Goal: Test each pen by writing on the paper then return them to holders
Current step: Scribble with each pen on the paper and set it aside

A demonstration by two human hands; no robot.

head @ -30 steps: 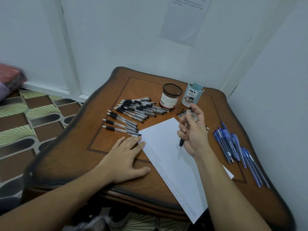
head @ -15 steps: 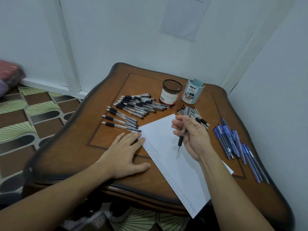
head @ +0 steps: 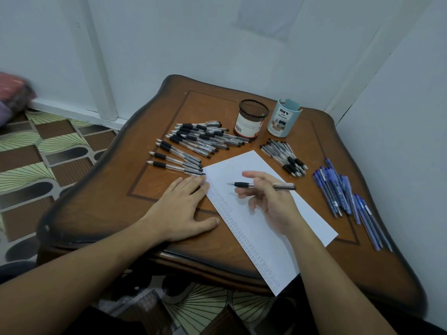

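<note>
Black-gripped clear pen [head: 263, 185], level

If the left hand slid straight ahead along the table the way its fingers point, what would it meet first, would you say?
Most likely the nearest black-grip pen, which lies crosswise just beyond the left hand fingertips, by the paper's corner; the larger pile of black-grip pens lies further on.

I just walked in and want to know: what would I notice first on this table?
Probably the pens: a big heap of black pens at the table's far left, and blue pens along its right edge. In the middle, the right hand holds a pen over the paper, which the left hand steadies.
</note>
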